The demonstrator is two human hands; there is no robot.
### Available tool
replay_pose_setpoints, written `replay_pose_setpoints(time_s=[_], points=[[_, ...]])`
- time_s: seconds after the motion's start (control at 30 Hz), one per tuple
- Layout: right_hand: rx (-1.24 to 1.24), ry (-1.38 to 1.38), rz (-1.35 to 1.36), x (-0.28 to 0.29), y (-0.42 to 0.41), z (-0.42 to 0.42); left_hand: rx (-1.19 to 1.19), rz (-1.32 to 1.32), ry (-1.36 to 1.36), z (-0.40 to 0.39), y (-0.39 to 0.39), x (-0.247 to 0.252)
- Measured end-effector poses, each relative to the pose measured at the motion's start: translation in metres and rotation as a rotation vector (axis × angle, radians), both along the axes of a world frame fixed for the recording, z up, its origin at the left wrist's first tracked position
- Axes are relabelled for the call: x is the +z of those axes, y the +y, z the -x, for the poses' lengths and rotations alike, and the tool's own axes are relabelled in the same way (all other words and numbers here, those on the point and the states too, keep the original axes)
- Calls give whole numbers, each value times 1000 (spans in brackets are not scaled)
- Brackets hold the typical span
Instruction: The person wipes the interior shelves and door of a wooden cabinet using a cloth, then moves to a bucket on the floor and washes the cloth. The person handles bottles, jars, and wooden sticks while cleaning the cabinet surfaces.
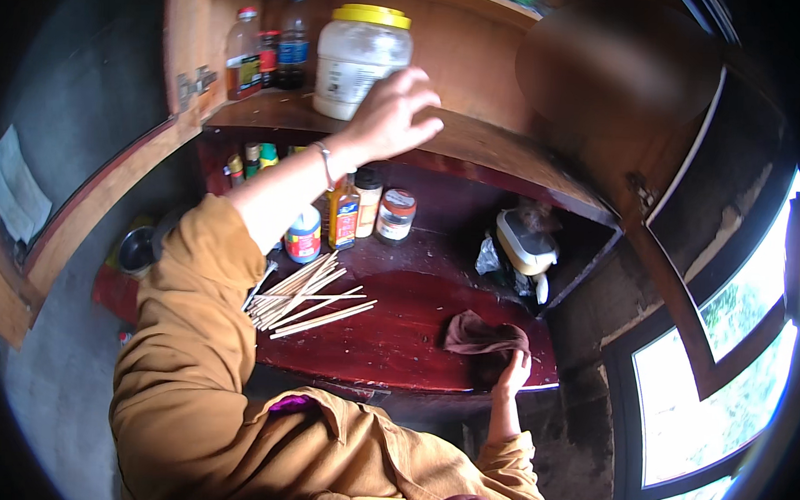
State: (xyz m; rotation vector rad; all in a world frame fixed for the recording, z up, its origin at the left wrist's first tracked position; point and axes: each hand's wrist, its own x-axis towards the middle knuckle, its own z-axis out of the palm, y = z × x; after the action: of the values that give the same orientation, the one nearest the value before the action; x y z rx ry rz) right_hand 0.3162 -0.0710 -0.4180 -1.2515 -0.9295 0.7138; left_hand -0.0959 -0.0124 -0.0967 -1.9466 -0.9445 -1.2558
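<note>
My left hand is raised to the upper cupboard shelf, fingers loosely bent and apart, with nothing visible in them. It overlaps the lower right of a large plastic jar with a yellow lid and white contents; whether it touches the jar I cannot tell. At the right front of the dark red tabletop, my right hand grips the edge of a brown cloth, which lies bunched on the surface. A loose pile of wooden chopsticks lies on the left part of the tabletop, below my left arm.
Bottles stand left of the large jar. Below the shelf are a yellow-liquid bottle, a red-lidded jar and a blue-and-red container. A lidded plastic box sits back right. Cupboard doors hang open both sides; a window is at right.
</note>
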Motion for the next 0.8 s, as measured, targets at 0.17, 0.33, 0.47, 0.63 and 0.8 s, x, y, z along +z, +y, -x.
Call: replay_pose_setpoints(time_s=[0.17,0.33,0.47,0.63,0.8], points=[[586,736,-154,37,68,-59,14,186,-105,35,16,-23],[516,318,-809,306,40,74,90,335,-126,26,2,-24],[8,-988,-822,380,71,138,48,331,-124,29,7,-21],[654,-1380,-642,346,129,207,-13,370,-109,38,12,-23],[752,-1279,-523,338,173,207,49,385,-114,24,5,-20]])
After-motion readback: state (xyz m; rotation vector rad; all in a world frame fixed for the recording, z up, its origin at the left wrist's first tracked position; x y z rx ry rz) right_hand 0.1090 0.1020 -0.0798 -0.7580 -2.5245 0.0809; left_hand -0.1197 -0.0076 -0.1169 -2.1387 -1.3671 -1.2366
